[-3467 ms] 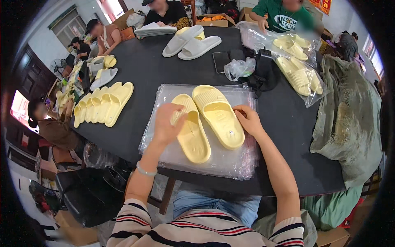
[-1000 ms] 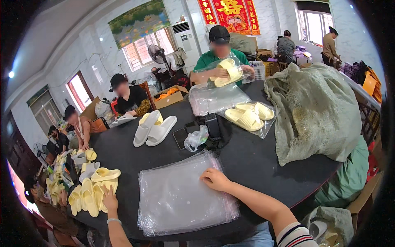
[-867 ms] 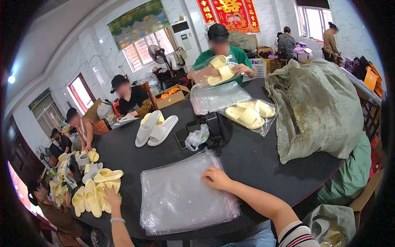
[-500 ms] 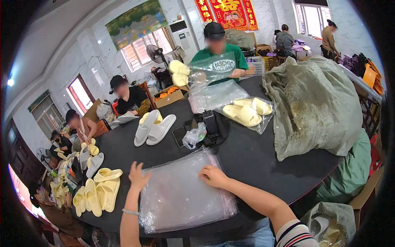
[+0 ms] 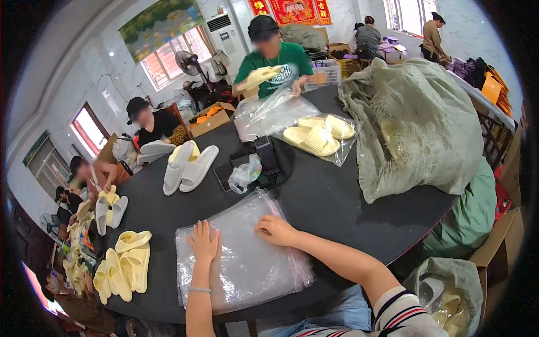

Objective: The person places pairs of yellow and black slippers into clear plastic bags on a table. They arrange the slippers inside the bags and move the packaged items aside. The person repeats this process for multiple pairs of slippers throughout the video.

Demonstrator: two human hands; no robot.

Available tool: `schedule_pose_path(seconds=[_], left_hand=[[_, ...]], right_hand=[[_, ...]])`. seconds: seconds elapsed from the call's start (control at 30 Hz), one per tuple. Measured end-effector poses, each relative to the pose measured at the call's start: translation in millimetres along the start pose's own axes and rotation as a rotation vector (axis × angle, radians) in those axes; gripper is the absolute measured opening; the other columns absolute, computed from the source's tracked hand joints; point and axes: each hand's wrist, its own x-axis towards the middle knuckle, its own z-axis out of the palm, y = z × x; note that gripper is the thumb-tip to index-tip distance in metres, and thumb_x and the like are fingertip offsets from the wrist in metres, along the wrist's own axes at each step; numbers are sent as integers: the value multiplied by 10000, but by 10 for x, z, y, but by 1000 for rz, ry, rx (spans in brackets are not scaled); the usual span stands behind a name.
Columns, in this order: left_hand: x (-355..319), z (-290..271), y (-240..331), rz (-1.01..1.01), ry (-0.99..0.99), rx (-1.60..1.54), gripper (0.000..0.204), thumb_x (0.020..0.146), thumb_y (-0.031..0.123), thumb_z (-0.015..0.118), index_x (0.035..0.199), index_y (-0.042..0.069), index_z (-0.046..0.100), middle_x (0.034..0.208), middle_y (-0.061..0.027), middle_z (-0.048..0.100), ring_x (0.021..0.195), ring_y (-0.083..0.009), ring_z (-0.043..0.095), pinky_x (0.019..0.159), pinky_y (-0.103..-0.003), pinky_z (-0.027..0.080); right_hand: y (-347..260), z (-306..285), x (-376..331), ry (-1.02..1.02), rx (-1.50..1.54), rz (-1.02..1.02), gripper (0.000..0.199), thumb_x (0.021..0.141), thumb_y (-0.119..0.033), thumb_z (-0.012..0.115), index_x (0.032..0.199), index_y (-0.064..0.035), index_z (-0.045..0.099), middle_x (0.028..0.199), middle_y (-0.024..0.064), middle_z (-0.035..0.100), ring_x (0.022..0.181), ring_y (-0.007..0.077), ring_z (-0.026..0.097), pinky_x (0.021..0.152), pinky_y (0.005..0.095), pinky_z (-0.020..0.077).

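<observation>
**Operator:** Since half a second ago my left hand (image 5: 203,242) has slid fully onto the stack of clear plastic bags (image 5: 241,258); before that it was only arriving at the stack's left edge. My right hand (image 5: 276,229) hasn't shifted from the upper part of the stack.

**Partner:** How are the fingers?

**Operator:** Left is flat, fingers spread, gripping nothing. Right rests knuckles-up with the fingers curled down on the top sheet; I think they're pinching its edge, but the plastic is too glossy here for me to be sure.

**Partner:** And where does the work stand?

**Operator:** The bags lie on the black round table (image 5: 337,196) right in front of me, and no slippers sit on them now. The nearest loose ones are the yellow slippers (image 5: 120,269) at the table's left rim, well apart from my hands. Across the table a filled bag of yellow slippers (image 5: 319,135) lies finished. By my judgement one pair is out of the way and the next bag isn't opened yet: opening, filling and setting aside all remain.
</observation>
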Motion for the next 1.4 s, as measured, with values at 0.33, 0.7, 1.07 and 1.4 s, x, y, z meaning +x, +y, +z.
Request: schedule_pose_path(seconds=[0.33,0.7,1.07,1.4], left_hand=[[-17,8,-41,15,35,-41,652,937,495,449,1435,79,393,1493,-171,362,1406,-335,284,1120,-616,111],[-30,-43,-35,-4,9,-48,659,931,499,449,1431,73,399,1495,-168,360,1409,-323,283,1135,-584,111],[-19,-4,-103,-14,33,-62,646,929,484,456,1421,68,412,1490,-171,365,1411,-324,277,1133,-580,130],[-9,22,-90,-11,28,-24,628,938,477,458,1422,79,412,1490,-162,366,1406,-320,289,1142,-571,113]], right_hand=[[705,-1381,16,1131,525,449,260,841,-68,629,1097,-26,609,847,34,608,714,130,572,591,275,482],[1180,-1846,-449,957,984,615,508,944,-180,587,1380,32,432,1147,122,578,1059,208,565,884,329,466],[-592,-1518,-439,1068,1167,167,658,910,-3,456,1468,103,123,1552,181,166,1416,262,255,1132,325,271],[-2009,-740,-1308,-118,1558,490,780,950,-73,499,1531,-112,-19,1591,152,3,1466,276,96,1182,427,137]])
